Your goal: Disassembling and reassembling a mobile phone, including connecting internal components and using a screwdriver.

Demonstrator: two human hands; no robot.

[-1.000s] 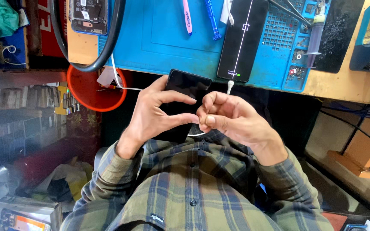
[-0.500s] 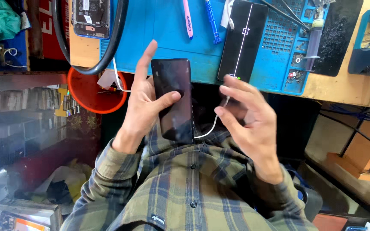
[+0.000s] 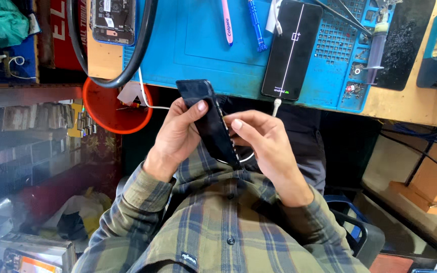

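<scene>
You hold a dark phone (image 3: 209, 121) edge-up between both hands, above your lap and just below the blue mat (image 3: 203, 45).

Your left hand (image 3: 175, 136) wraps the phone from behind, its fingers (image 3: 198, 108) closed around the upper part with the thumb pressed on the near face. Your right hand (image 3: 264, 146) meets the phone's right edge, fingers curled and closed against it, thumb tip (image 3: 236, 124) touching the side. A white cable (image 3: 249, 156) loops under the phone between your hands. On the mat lies a second phone (image 3: 292, 48) with a lit screen, screen up, beside a blue screwdriver (image 3: 255, 23) and a pink toothbrush (image 3: 227, 23). A syringe (image 3: 375, 48) rests farther right on the surface (image 3: 405, 103).
</scene>
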